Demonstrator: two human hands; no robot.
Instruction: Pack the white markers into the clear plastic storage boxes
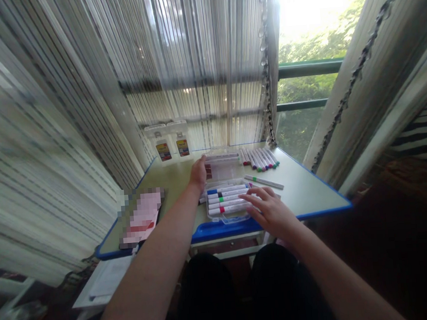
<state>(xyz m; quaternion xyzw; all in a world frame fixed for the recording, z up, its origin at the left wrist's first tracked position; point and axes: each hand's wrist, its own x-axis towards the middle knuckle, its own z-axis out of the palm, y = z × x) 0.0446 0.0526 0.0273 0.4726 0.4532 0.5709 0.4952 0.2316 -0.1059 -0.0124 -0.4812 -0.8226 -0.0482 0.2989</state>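
Note:
A clear plastic marker case [236, 220] lies open near the table's front edge. Its raised lid [227, 171] leans away from me, and my left hand [199, 174] grips the lid's left side. Several white markers [227, 203] with blue, dark, green and red bands lie sideways in the case's base. Over their right ends is my right hand [271, 207], fingers apart and fingertips at the markers; no marker is visibly gripped. Just beyond that hand, a loose white marker with a green band [264, 181] rests on the table, with another partly hidden beside it.
A row of white markers with coloured ends [259, 159] lies at the back right of the table [306, 187]. Two clear cases with labels [172, 150] stand at the back left. A blurred pink item [144, 216] lies on the left. Curtains [199, 58] hang behind.

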